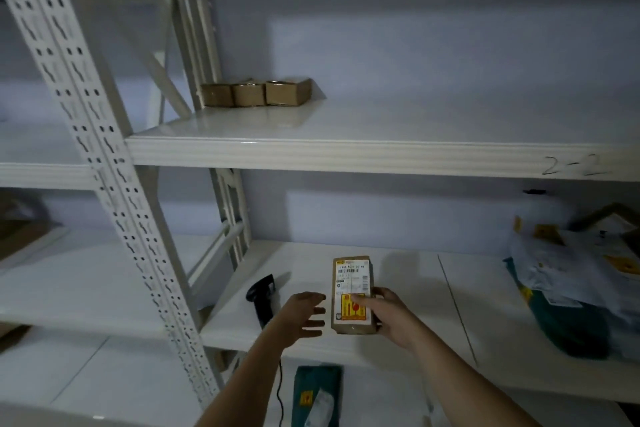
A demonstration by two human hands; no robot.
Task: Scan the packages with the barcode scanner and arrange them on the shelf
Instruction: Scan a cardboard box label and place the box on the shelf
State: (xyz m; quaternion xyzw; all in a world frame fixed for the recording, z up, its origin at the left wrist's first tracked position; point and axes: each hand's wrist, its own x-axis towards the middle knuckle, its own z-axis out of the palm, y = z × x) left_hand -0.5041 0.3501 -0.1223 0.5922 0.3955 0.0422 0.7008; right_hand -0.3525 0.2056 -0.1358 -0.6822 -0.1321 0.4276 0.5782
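Box [352,295] with a label sits in the right hand [394,319], thumb on top; the left hand [304,315] beside it is spread wide, holding nothing.

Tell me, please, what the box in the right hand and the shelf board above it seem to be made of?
Box: looks like brown cardboard, matte, with a white printed label and a yellow sticker stuck on. The right hand holds it.
Upper shelf board: probably painted metal, white and glossy; it shows soft reflections and a ribbed front edge.
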